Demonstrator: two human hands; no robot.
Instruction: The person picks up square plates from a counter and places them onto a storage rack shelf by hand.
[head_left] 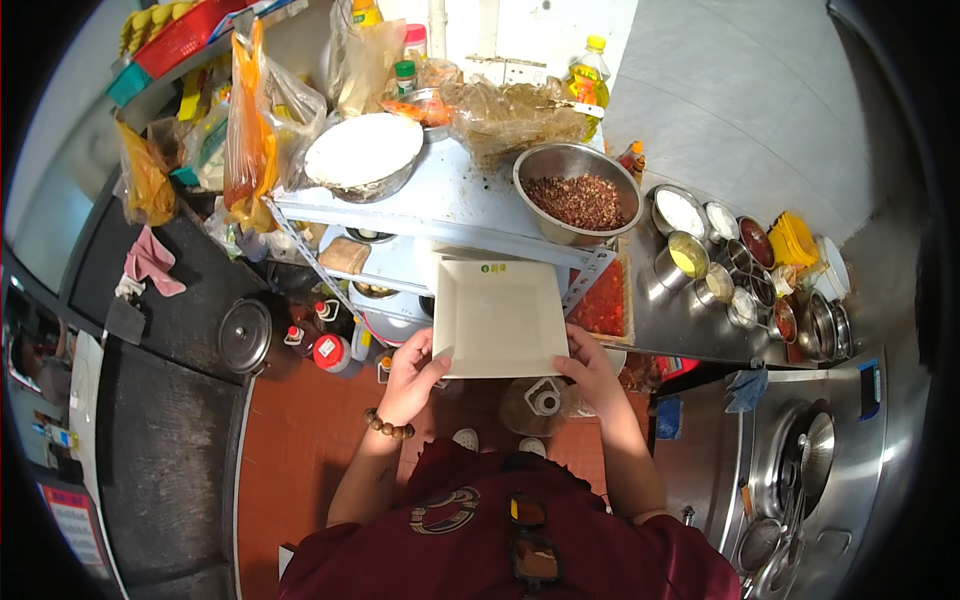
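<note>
A square cream plate [500,318] with a raised rim is held level in front of me, below the top of a metal shelf rack. On its left edge my left hand [410,378] is closed, thumb on top, a beaded bracelet round the wrist. My right hand [588,368] grips the near right corner the same way, its thumb over the rim. Nothing lies on the plate. Behind it, the rack's lower shelves [385,268] are partly hidden.
On the rack top stand a bowl of white powder [364,152] and a steel bowl of dried reddish peppercorn-like bits [580,202]. Several seasoning bowls [690,255] crowd the right counter, beyond a wok [818,455]. A lidded pot [245,335] and bottles [332,350] stand left.
</note>
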